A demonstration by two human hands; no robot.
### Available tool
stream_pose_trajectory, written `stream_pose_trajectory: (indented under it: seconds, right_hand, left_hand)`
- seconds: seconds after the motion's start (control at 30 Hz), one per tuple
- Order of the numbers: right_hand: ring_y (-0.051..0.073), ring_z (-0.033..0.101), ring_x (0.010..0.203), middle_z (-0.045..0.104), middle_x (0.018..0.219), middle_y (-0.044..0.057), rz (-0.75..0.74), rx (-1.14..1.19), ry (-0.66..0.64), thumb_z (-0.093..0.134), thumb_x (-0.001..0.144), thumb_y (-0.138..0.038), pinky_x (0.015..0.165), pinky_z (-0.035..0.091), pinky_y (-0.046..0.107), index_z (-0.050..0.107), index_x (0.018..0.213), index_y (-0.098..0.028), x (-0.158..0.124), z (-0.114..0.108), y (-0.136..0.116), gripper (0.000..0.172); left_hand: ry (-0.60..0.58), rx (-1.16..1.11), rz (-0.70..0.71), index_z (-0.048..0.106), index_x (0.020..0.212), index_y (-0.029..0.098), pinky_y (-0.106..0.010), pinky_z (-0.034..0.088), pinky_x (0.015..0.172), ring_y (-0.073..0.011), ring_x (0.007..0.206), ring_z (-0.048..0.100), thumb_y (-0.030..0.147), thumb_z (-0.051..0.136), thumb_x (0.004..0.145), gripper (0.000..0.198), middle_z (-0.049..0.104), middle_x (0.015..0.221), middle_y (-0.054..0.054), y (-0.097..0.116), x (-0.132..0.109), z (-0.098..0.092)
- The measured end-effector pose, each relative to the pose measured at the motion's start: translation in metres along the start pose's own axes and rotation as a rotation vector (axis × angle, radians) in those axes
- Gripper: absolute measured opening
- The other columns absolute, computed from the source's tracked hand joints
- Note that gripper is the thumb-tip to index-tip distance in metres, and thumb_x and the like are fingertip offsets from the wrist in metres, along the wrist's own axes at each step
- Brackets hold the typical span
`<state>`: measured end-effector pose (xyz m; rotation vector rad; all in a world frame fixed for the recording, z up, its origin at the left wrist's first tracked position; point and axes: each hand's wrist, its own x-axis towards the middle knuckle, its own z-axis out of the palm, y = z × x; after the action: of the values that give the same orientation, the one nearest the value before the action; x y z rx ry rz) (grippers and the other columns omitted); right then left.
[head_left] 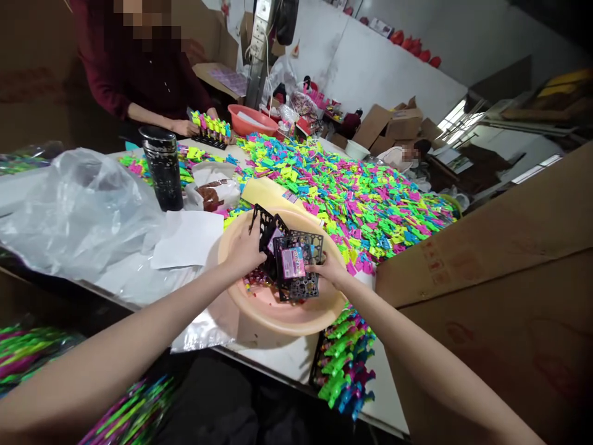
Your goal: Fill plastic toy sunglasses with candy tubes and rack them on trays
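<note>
Over a pale orange plastic basin (282, 321), both my hands hold black plastic racks full of holes. My left hand (245, 249) grips one black rack (263, 224), tilted, near the basin's left side. My right hand (330, 269) has its fingers closed on the edge of another black rack (311, 281). A pink and blue printed label (293, 262) lies against this rack, by my right fingertips. The two racks overlap in the middle. Small reddish pieces (252, 281) lie in the basin below them.
A large heap of neon plastic pieces (370, 198) covers the table behind the basin. A filled rack (345, 358) stands at front right, beside a cardboard box (486, 296). A black tumbler (162, 170) and plastic bag (83, 210) are left. A co-worker's hand (185, 128) touches another filled rack.
</note>
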<state>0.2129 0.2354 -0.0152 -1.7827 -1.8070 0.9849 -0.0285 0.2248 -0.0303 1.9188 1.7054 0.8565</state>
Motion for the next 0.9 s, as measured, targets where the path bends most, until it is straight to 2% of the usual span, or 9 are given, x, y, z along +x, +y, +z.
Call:
stream_pose_trajectory:
  seconds: [0.07,0.17,0.3,0.37,0.43,0.5,0.63,0.73,0.9]
  right_hand:
    - [0.023,0.064,0.088,0.07,0.092,0.009,-0.02,0.148,-0.066,0.069,0.065,-0.037,0.079,0.053,0.038,0.06,0.097,-0.012,-0.006,-0.003,-0.004,0.041]
    - [0.021,0.063,0.096,0.069,0.099,0.006,-0.077,0.355,-0.102,0.064,0.067,-0.044,0.087,0.051,0.037,0.062,0.093,-0.017,-0.011,-0.008,-0.02,0.038]
    - [0.021,0.062,0.099,0.068,0.102,0.002,-0.181,0.738,-0.194,0.071,0.065,-0.043,0.09,0.049,0.036,0.062,0.095,-0.022,-0.01,-0.001,-0.053,0.037]
    - [0.021,0.064,0.092,0.069,0.098,0.003,-0.195,0.768,-0.248,0.071,0.066,-0.042,0.086,0.05,0.038,0.062,0.096,-0.022,-0.008,0.011,-0.072,0.038]
    - [0.021,0.064,0.088,0.069,0.098,0.004,-0.228,0.668,-0.265,0.069,0.069,-0.042,0.084,0.05,0.038,0.062,0.098,-0.02,-0.006,0.024,-0.09,0.038]
    - [0.02,0.063,0.09,0.067,0.102,0.004,-0.32,0.508,-0.274,0.066,0.072,-0.042,0.084,0.049,0.036,0.062,0.101,-0.018,-0.002,0.033,-0.105,0.038]
    - [0.018,0.061,0.091,0.067,0.101,0.004,-0.461,0.058,-0.231,0.039,0.088,-0.051,0.083,0.047,0.033,0.061,0.104,-0.016,0.01,0.033,-0.114,0.044]
    - [0.018,0.061,0.086,0.067,0.092,0.004,-0.456,-0.307,-0.149,0.025,0.093,-0.048,0.081,0.046,0.033,0.063,0.098,-0.015,0.019,0.029,-0.095,0.051]
    - [0.017,0.06,0.085,0.062,0.097,0.003,-0.422,-0.542,-0.224,0.049,0.088,-0.04,0.077,0.05,0.035,0.06,0.097,-0.014,0.015,0.037,-0.046,0.03]
  left_hand:
    - [0.029,-0.165,0.055,0.012,0.142,0.013,-0.041,0.036,0.104,-0.0302,0.129,0.034,0.012,0.053,0.062,0.09,0.034,0.142,-0.016,-0.003,0.0,-0.003]
    - [0.095,-0.359,0.055,0.019,0.141,0.016,-0.041,0.032,0.107,-0.0265,0.13,0.034,0.014,0.049,0.068,0.079,0.035,0.142,-0.011,-0.001,-0.008,-0.008]
    - [0.194,-0.732,-0.099,0.01,0.142,0.024,-0.04,0.037,0.103,-0.0209,0.127,0.04,0.02,0.043,0.079,0.071,0.035,0.143,-0.006,0.016,-0.033,-0.019]
    - [0.226,-0.956,-0.173,0.016,0.14,0.027,-0.04,0.04,0.101,-0.0199,0.125,0.043,0.031,0.036,0.086,0.058,0.037,0.142,-0.005,0.025,-0.048,-0.026]
    - [0.268,-1.119,-0.201,0.023,0.138,0.027,-0.041,0.041,0.1,-0.0208,0.124,0.044,0.042,0.028,0.09,0.051,0.039,0.141,-0.005,0.032,-0.06,-0.032]
    - [0.314,-1.155,-0.202,0.025,0.136,0.027,-0.041,0.04,0.101,-0.0223,0.125,0.043,0.044,0.041,0.086,0.056,0.04,0.14,-0.006,0.033,-0.069,-0.037]
    - [0.347,-1.066,-0.212,0.025,0.135,0.028,-0.041,0.042,0.1,-0.0249,0.127,0.041,0.025,0.065,0.068,0.078,0.039,0.14,-0.007,0.025,-0.081,-0.049]
    - [0.402,-1.054,-0.25,0.024,0.135,0.031,-0.043,0.045,0.097,-0.0256,0.125,0.044,0.024,0.062,0.07,0.076,0.042,0.138,-0.005,0.017,-0.093,-0.059]
    - [0.455,-1.099,-0.279,0.029,0.133,0.039,-0.044,0.046,0.097,-0.0249,0.122,0.047,0.025,0.063,0.071,0.072,0.046,0.135,0.0,0.011,-0.111,-0.071]
